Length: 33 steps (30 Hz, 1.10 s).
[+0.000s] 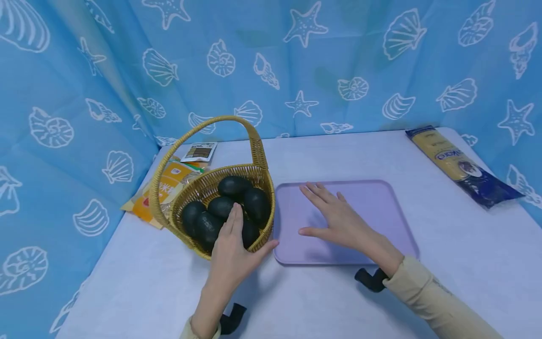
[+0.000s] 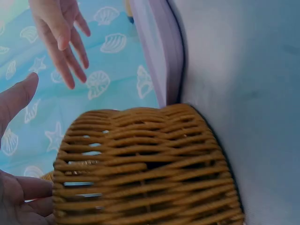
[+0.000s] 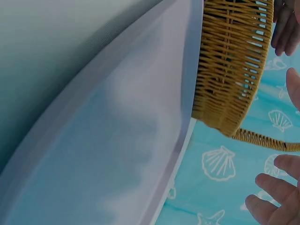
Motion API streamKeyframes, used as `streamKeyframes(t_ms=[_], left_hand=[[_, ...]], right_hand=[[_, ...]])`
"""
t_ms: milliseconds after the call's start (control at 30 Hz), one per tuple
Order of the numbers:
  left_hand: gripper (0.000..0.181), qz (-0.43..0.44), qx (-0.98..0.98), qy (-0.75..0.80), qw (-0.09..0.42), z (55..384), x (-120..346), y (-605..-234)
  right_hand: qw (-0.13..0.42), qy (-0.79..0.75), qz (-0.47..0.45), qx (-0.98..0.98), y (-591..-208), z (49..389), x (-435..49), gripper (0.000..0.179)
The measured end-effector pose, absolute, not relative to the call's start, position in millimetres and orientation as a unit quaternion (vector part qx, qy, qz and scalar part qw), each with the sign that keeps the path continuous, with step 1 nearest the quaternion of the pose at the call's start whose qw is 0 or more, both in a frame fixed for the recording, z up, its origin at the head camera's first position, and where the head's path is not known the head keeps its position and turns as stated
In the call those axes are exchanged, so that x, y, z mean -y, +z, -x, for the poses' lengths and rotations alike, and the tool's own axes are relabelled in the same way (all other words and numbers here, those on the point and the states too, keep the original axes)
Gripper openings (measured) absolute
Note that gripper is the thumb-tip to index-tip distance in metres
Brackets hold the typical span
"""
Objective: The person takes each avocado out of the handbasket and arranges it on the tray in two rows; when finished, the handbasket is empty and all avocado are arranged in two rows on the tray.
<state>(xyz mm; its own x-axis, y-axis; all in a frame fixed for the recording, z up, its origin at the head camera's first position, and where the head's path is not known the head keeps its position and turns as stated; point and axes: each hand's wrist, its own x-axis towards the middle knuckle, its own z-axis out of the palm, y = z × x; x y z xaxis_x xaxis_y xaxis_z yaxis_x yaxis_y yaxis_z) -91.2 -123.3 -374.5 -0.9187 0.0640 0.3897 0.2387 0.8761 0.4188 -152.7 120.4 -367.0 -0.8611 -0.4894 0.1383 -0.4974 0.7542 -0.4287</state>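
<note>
A yellow wicker basket (image 1: pixel 271 186) with a tall arched handle stands left of the middle, holding several dark avocados (image 1: pixel 256 206). My left hand (image 1: pixel 230 261) reaches over its near rim, fingers straight and thumb spread out to the right. In the head view its fingertips overlap the avocados in front. Over the lilac tray (image 1: pixel 381 202), which lies just right of the basket, hovers my right hand (image 1: pixel 343 225), its fingers extended and nothing in it. The left wrist view has the basket's woven side (image 2: pixel 145 173) filling the lower part, with the left thumb (image 2: pixel 18 101) apart from it.
Behind the basket on the left lie an orange and clear food packet (image 1: pixel 169 183) and a small white sachet (image 1: pixel 200 152). A long gold and navy packet (image 1: pixel 461 165) rests at the back right of the white table (image 1: pixel 322 301). Blue shell-patterned curtain (image 1: pixel 322 61) closes off the back and left.
</note>
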Motion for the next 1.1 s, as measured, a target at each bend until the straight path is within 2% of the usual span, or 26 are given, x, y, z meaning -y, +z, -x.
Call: streamKeyframes(t_ms=[333, 633, 867, 1100], left_hand=[[0.105, 0.043, 0.948, -0.263, 0.173, 81.1, 134.7, -380.4], [0.098, 0.023, 0.942, -0.268, 0.202, 67.3, 142.7, -387.3], [0.091, -0.05, 0.935, -0.295, 0.19, 50.1, 147.7, -389.7], [0.081, -0.093, 0.919, -0.303, 0.234, 38.6, 157.5, -395.7]], right_hand=[[-0.017, 0.259, -0.307, 0.916, -360.7, 157.6, -94.3, 0.086], [-0.063, 0.279, -0.345, 0.894, -359.2, 160.8, -65.8, 0.082], [-0.09, 0.295, -0.382, 0.871, -356.4, 160.3, -43.0, 0.075], [-0.098, 0.265, -0.403, 0.871, -360.7, 165.4, -18.4, 0.068]])
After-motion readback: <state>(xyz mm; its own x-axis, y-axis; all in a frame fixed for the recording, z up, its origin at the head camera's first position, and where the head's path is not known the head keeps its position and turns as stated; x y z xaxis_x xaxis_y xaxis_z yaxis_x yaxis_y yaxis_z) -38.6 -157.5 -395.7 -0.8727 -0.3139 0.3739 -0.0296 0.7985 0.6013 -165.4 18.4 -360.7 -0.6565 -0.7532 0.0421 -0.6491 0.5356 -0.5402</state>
